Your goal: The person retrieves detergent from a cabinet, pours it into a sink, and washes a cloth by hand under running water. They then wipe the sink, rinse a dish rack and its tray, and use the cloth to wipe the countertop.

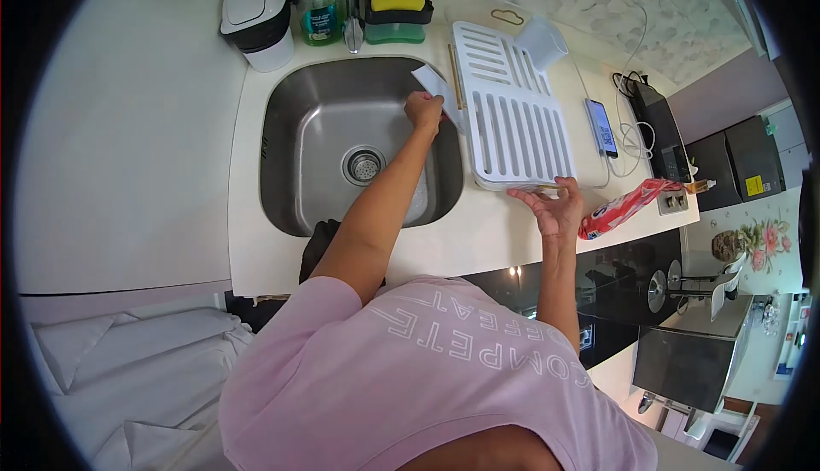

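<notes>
My left hand (424,111) is closed at the right side of the sink, its fingers wrapped round a flat white piece (434,85) that juts out beside the dish rack. That piece slants from the sink's edge toward the rack, and its lower part is partly hidden by my fingers. The white slatted dish rack (521,134) lies on the counter right of the sink. At its near end my right hand (557,212) grips the rim, palm turned up and fingertips at the edge. A white cup (541,42) rests on the rack's far right corner.
The steel sink (320,99) opens left of the rack. Behind it stand a lidded bin (258,23), a soap bottle (319,14), the faucet (351,10) and a sponge holder (398,17). Rightward lie a charging phone (601,128), its cable and a red packet (628,208).
</notes>
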Demonstrator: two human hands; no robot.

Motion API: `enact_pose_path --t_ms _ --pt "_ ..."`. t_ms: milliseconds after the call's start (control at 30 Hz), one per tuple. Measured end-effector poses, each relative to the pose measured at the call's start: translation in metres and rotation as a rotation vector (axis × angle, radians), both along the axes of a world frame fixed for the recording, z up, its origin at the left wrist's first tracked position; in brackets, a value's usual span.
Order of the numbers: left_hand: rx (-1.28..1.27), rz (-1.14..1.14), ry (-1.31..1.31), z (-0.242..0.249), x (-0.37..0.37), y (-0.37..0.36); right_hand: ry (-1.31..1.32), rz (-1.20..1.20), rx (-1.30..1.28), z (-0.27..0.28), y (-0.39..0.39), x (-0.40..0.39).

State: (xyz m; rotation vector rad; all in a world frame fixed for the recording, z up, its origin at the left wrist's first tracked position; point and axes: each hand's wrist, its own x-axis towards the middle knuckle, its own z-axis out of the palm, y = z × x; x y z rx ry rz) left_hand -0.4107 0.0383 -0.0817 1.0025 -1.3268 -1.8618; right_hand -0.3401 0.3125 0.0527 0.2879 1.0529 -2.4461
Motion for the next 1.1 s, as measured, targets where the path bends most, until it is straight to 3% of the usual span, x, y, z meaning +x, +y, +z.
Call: enact_pose_path --t_ms 233,600,667,1100 --pt "0.013 0.035 -0.008 0.026 0.013 0.009 0.014 0.03 0.05 -0.008 -0.012 0.001" --pt "-0.037 0.057 -0.101 0.022 0.011 0.012 -0.003 -0.011 0.095 -0.02 -0.02 -0.004" --pt "-0.247 0.153 -0.138 0.019 0.01 0.012 0.005 -0.013 0.102 -0.02 -0.019 -0.002" --pt "-0.298 0.108 -0.252 0.014 0.012 0.006 -0.012 0.03 0.087 -0.018 -0.018 0.005"
